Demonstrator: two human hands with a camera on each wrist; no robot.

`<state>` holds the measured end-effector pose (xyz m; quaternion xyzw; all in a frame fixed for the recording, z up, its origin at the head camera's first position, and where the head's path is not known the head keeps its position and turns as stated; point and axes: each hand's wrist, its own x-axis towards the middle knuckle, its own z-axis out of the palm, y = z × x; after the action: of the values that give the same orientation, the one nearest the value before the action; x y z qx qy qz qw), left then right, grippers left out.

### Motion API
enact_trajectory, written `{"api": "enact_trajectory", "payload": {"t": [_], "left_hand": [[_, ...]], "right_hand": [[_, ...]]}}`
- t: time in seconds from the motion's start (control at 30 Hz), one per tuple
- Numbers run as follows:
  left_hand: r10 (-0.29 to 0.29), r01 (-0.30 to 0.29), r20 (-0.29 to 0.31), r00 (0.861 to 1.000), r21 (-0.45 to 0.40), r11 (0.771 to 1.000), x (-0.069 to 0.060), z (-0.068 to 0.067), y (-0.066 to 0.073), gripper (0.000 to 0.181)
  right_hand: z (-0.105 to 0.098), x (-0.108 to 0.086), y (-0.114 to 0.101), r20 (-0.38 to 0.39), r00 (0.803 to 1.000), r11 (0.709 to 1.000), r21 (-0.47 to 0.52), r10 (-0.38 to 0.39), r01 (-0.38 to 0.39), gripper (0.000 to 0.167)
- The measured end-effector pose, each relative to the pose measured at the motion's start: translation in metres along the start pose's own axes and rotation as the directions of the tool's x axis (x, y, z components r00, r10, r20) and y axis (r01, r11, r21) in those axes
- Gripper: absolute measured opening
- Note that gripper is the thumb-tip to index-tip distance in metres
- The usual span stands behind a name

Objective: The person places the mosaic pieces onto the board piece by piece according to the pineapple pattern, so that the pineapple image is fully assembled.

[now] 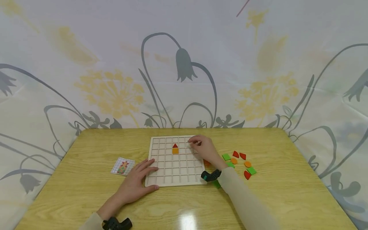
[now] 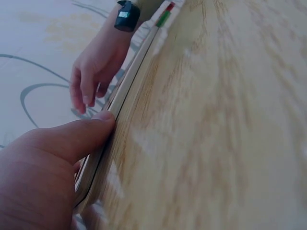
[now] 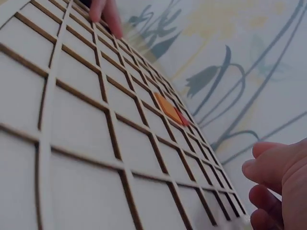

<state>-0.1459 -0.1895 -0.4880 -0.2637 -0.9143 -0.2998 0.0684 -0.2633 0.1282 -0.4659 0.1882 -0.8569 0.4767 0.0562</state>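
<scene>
A pale wooden grid board (image 1: 176, 174) lies on the table, holding an orange square piece (image 1: 175, 150) with a red triangle piece (image 1: 175, 145) directly above it. My left hand (image 1: 136, 183) rests at the board's lower left corner, fingers spread over the left edge. In the left wrist view its thumb (image 2: 81, 136) touches the board's side. Over the upper right cells hovers my right hand (image 1: 204, 148), fingers loosely bent; no piece shows between them. The right wrist view has these bent fingers (image 3: 268, 172) at the right, beside the grid.
Right of the board lie loose pieces: green squares (image 1: 251, 171), orange circles (image 1: 248, 164) and red quarter-circles (image 1: 247, 175). Some are partly hidden by the right forearm. A pattern card (image 1: 123, 166) lies left of the board. A flowered cloth (image 1: 184, 95) hangs behind the table.
</scene>
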Motion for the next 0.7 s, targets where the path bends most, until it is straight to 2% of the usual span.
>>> {"api": "enact_trajectory", "payload": {"t": [0.27,0.47,0.6,0.7], "left_hand": [[-0.001,0.001,0.000,1.000,-0.001,1.000,0.000,0.000,-0.001,0.062],[0.000,0.000,-0.004,1.000,0.002,1.000,0.000,0.001,-0.001,0.062],[0.002,-0.002,0.001,1.000,0.004,1.000,-0.001,0.001,-0.002,0.062],[0.003,-0.003,0.000,1.000,0.003,1.000,0.000,0.001,-0.001,0.062]], "right_hand": [[-0.068,-0.022,0.028,-0.038,0.999,0.997,-0.071,0.039,-0.041,0.015],[-0.120,-0.050,0.048,-0.004,0.990,0.981,-0.134,0.139,-0.138,0.020],[-0.143,-0.066,0.055,0.026,0.984,0.966,-0.199,0.175,-0.167,0.022],[-0.154,-0.074,0.056,0.051,0.985,0.959,-0.243,0.164,-0.147,0.020]]}}
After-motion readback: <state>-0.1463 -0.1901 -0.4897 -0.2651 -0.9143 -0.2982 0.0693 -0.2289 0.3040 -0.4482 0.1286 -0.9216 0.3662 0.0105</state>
